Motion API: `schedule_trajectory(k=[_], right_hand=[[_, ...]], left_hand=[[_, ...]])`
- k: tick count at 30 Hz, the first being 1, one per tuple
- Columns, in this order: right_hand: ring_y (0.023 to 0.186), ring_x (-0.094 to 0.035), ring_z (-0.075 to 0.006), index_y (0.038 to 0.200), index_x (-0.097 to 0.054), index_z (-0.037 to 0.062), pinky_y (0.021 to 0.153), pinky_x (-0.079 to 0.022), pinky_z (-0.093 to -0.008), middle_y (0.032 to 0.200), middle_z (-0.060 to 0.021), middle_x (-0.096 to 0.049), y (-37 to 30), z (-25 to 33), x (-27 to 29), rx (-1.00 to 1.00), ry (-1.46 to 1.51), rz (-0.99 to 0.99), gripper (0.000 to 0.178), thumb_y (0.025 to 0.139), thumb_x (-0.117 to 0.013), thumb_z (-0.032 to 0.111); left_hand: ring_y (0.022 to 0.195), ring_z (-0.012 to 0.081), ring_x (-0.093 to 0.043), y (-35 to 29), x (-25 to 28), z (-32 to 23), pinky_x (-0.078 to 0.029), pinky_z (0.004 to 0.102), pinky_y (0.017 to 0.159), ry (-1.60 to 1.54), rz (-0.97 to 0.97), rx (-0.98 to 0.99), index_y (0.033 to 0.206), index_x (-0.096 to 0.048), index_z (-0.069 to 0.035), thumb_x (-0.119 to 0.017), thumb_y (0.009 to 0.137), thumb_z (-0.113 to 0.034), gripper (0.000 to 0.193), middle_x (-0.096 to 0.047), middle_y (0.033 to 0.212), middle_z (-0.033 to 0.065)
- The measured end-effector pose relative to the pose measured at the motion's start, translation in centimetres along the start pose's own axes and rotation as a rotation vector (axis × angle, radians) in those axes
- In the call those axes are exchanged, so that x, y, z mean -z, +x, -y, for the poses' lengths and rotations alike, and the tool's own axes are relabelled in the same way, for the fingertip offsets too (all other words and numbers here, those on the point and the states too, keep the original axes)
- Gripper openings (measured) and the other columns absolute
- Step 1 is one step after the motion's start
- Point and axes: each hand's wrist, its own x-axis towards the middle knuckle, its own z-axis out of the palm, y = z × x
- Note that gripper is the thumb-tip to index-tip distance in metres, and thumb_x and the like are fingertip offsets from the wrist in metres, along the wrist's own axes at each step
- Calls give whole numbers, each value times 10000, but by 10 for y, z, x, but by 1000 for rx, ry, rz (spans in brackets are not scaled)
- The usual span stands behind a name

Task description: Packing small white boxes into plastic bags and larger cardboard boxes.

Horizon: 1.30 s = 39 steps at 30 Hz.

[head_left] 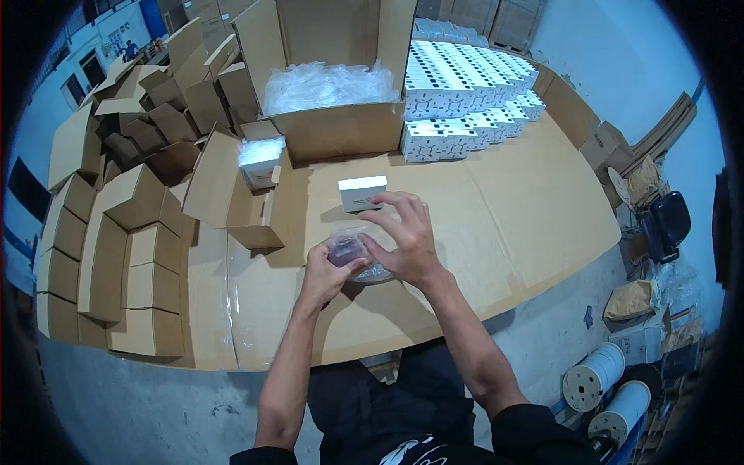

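Left hand and right hand pinch a clear bag with a dark item inside, fingers closed on it, just above the table centre. A white box stands just beyond, not yet filled by the look of it. Stacked white boxes behind suggest many done; the big carton of bagged items suggests more remain. Folded cartons crowd the left; open room to the right, table edge near.
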Motion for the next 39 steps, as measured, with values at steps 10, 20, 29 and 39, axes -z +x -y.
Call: schedule_trajectory(k=[10, 20, 29, 39], right_hand=[[1020, -597, -267, 874, -633, 94, 865, -454, -406, 1024, -67, -614, 11, -1, 4, 92, 12, 246, 140, 797, -744, 132], [938, -683, -383, 980, -661, -19, 822, -551, -431, 953, -186, -714, 44, -8, 13, -170, 249, 817, 248, 826, -742, 158], [921, -676, -391, 1077, -751, 113, 879, -536, -472, 1011, -179, -730, 68, -11, 21, -62, 182, 928, 247, 853, -677, 186], [1041, -673, -361, 1204, -698, 114, 953, -523, -454, 1111, -191, -713, 62, 1, 25, 16, 101, 943, 400, 810, -717, 183]], left_hand=[[866, 142, -685, 2, -4, -1, -564, 304, 805, 83, -70, -75, 1071, -684, -2, -796, 799, 5, 294, -730, 966, 68], [897, 148, -684, 2, -3, 3, -563, 331, 821, 176, -137, -50, 1055, -667, -1, -775, 787, 26, 290, -729, 970, 75], [918, 177, -684, 2, 5, -2, -553, 349, 833, 373, -12, -73, 1164, -651, -23, -905, 689, -111, 545, -728, 1000, 108], [1027, 179, -666, -5, 3, -19, -549, 349, 905, 18, 83, -50, 1190, -637, 17, -884, 722, -73, 537, -714, 1084, 91]])
